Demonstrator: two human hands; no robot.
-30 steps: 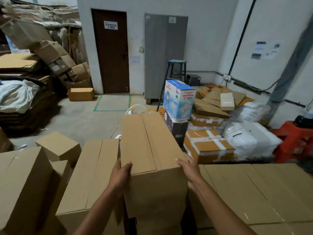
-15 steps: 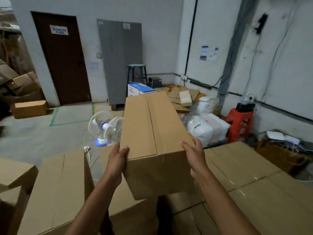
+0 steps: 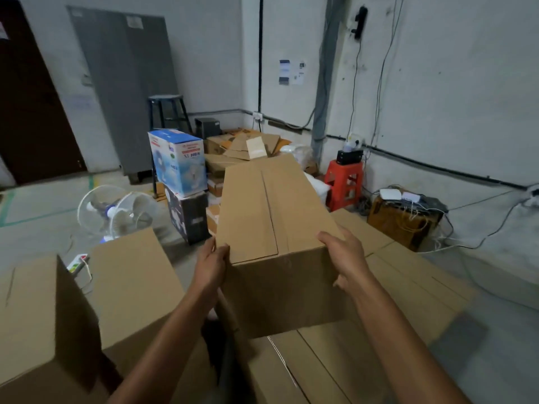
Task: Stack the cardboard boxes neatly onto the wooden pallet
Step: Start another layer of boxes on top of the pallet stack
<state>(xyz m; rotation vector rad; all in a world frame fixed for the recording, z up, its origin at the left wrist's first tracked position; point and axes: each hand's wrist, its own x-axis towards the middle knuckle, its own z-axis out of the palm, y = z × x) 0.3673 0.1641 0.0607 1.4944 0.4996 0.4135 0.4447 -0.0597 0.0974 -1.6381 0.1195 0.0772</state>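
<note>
Cardboard box [image 3: 280, 228] gripped both sides: left hand [image 3: 211, 265], right hand [image 3: 345, 258], above stacked boxes [image 3: 408, 275].

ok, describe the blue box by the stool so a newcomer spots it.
Find the grey cabinet on the back wall. Right of its base, in front of the dark stool, a black carton carries the blue box. It alone is blue and white; neighbouring cartons are brown or black.

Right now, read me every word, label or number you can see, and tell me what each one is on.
"XI NEX", roughly, in red: blue fan box.
Smaller print on that box: too blurred.
Wall notices: too small to read.
Grey cabinet stickers: blurred.
Cardboard box being carried: no print shows.
</note>
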